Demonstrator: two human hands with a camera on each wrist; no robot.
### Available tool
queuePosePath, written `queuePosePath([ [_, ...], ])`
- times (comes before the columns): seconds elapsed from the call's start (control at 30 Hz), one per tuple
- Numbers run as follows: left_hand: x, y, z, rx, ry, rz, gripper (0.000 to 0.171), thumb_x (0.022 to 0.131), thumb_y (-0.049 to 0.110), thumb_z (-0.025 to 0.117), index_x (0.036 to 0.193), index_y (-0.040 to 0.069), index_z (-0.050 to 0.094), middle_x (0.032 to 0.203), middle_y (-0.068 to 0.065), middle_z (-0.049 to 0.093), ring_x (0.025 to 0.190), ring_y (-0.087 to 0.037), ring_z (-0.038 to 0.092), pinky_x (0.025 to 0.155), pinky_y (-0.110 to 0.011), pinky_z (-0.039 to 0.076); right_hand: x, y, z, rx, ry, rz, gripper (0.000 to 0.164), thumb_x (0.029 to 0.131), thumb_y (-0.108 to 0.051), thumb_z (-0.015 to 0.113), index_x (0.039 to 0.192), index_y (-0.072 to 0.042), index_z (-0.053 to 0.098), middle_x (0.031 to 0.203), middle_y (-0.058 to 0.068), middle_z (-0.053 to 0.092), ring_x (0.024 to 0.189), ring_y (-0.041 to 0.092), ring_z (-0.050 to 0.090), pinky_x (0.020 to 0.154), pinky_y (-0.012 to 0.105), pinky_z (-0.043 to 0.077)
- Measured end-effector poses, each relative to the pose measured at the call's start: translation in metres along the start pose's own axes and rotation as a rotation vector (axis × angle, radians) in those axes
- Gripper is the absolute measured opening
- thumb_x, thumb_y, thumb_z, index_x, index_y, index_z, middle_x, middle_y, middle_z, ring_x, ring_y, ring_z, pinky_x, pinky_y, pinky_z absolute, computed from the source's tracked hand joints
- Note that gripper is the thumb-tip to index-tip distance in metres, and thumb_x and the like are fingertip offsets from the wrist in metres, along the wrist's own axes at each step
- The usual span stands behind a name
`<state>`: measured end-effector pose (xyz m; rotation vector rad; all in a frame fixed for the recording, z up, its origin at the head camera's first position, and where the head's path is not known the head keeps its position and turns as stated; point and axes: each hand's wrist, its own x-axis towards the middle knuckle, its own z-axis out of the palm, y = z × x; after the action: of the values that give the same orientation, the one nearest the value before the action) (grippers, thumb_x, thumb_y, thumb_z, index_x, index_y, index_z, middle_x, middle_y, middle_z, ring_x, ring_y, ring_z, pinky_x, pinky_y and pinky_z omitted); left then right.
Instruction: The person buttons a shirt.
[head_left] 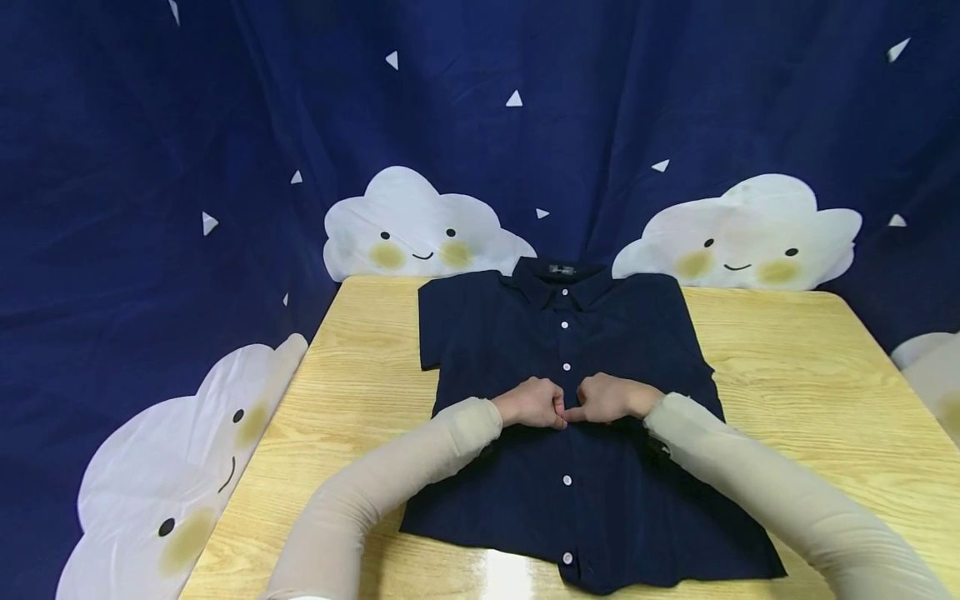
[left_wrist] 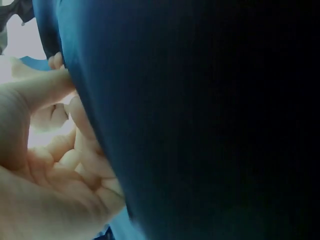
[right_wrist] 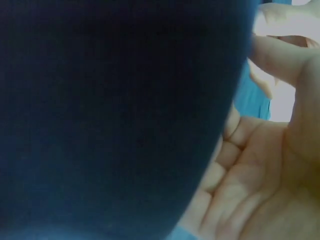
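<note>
A dark navy short-sleeved shirt (head_left: 491, 333) lies front up, its collar at the far side and white buttons down the middle. At the front placket, around mid-length, my left hand (head_left: 534, 403) pinches the cloth with curled fingers. Directly across from it, my right hand (head_left: 609, 397) pinches the placket too, and the fingertips of both hands meet. Dark shirt cloth (left_wrist: 165, 120) fills much of the left wrist view and hides some fingers. Cloth (right_wrist: 115, 120) likewise covers most of the right wrist view. Any button between the fingertips is hidden.
Under the shirt is a light wooden table (head_left: 360, 358) with rounded far corners. A blue curtain (head_left: 465, 108) with white clouds and small triangles hangs behind it and along the left side. Bare wood shows on both sides of the shirt.
</note>
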<state>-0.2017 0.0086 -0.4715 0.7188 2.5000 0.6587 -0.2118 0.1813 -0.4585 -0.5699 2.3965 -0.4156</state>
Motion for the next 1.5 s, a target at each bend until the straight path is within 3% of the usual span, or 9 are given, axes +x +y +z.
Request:
queuePosePath([
  [0.17, 0.002, 0.001, 0.000, -0.048, -0.027, -0.049, 0.021, 0.077, 0.030, 0.079, 0.067, 0.017, 0.066, 0.067, 0.008, 0.061, 0.061, -0.010, 0.055, 0.054, -0.022, 0.042, 0.001, -0.002, 0.000, -0.008, -0.016, 0.027, 0.045, 0.088, -0.043, 0.062, 0.053, -0.016, 0.050, 0.048, -0.005, 0.042, 0.040, 0.009, 0.039, 0.041, 0.023, 0.028],
  [0.33, 0.005, 0.001, 0.000, -0.036, -0.029, -0.069, 0.025, 0.077, 0.030, 0.079, 0.062, 0.017, 0.063, 0.062, 0.006, 0.059, 0.056, -0.009, 0.053, 0.051, -0.021, 0.040, 0.001, -0.005, 0.000, -0.020, -0.004, 0.049, 0.044, 0.090, -0.039, 0.060, 0.053, -0.015, 0.051, 0.048, -0.004, 0.043, 0.040, 0.009, 0.039, 0.041, 0.023, 0.028],
  [0.57, 0.006, 0.007, 0.001, -0.019, -0.003, -0.093, 0.045, 0.080, 0.033, 0.076, 0.050, 0.017, 0.046, 0.048, 0.006, 0.040, 0.045, -0.009, 0.043, 0.044, -0.021, 0.033, 0.002, -0.011, 0.004, -0.010, 0.048, 0.115, 0.042, 0.092, -0.029, 0.052, 0.053, -0.014, 0.049, 0.047, -0.001, 0.044, 0.038, 0.010, 0.040, 0.040, 0.024, 0.029],
  [0.7, 0.006, 0.008, 0.003, 0.012, 0.023, -0.100, 0.047, 0.080, 0.035, 0.076, 0.049, 0.018, 0.044, 0.047, 0.006, 0.038, 0.045, -0.010, 0.043, 0.044, -0.021, 0.034, 0.005, -0.009, 0.007, 0.014, 0.063, 0.131, 0.042, 0.091, -0.027, 0.049, 0.051, -0.015, 0.047, 0.047, -0.002, 0.042, 0.037, 0.010, 0.037, 0.039, 0.024, 0.028],
  [0.93, 0.004, 0.007, 0.005, -0.014, 0.010, -0.079, 0.035, 0.081, 0.028, 0.075, 0.056, 0.016, 0.054, 0.053, 0.005, 0.049, 0.048, -0.010, 0.048, 0.046, -0.021, 0.036, 0.002, -0.007, 0.005, 0.048, 0.054, 0.110, 0.041, 0.090, -0.022, 0.050, 0.049, -0.016, 0.044, 0.045, -0.005, 0.039, 0.037, 0.008, 0.036, 0.038, 0.022, 0.027],
  [1.17, 0.003, 0.010, 0.006, 0.043, 0.019, -0.055, 0.035, 0.083, 0.026, 0.074, 0.055, 0.015, 0.055, 0.053, 0.006, 0.051, 0.049, -0.009, 0.049, 0.047, -0.020, 0.037, -0.005, -0.005, 0.003, 0.097, 0.008, 0.060, 0.037, 0.092, -0.015, 0.054, 0.055, -0.013, 0.050, 0.050, -0.003, 0.044, 0.040, 0.010, 0.041, 0.042, 0.023, 0.033],
  [1.4, 0.003, 0.012, 0.002, 0.017, -0.014, -0.062, 0.042, 0.083, 0.019, 0.070, 0.050, 0.016, 0.045, 0.047, 0.005, 0.039, 0.042, -0.010, 0.041, 0.042, -0.021, 0.032, -0.008, -0.004, 0.003, 0.197, -0.031, 0.021, 0.031, 0.090, -0.008, 0.055, 0.059, -0.010, 0.053, 0.054, -0.001, 0.049, 0.046, 0.011, 0.047, 0.050, 0.025, 0.040],
  [1.5, 0.004, 0.014, 0.000, 0.055, -0.028, -0.061, 0.042, 0.082, 0.016, 0.067, 0.049, 0.016, 0.041, 0.046, 0.005, 0.034, 0.041, -0.011, 0.037, 0.042, -0.021, 0.030, -0.009, -0.006, 0.002, 0.204, -0.050, 0.006, 0.026, 0.086, -0.004, 0.056, 0.060, -0.008, 0.056, 0.057, 0.001, 0.054, 0.051, 0.013, 0.051, 0.054, 0.026, 0.042],
])
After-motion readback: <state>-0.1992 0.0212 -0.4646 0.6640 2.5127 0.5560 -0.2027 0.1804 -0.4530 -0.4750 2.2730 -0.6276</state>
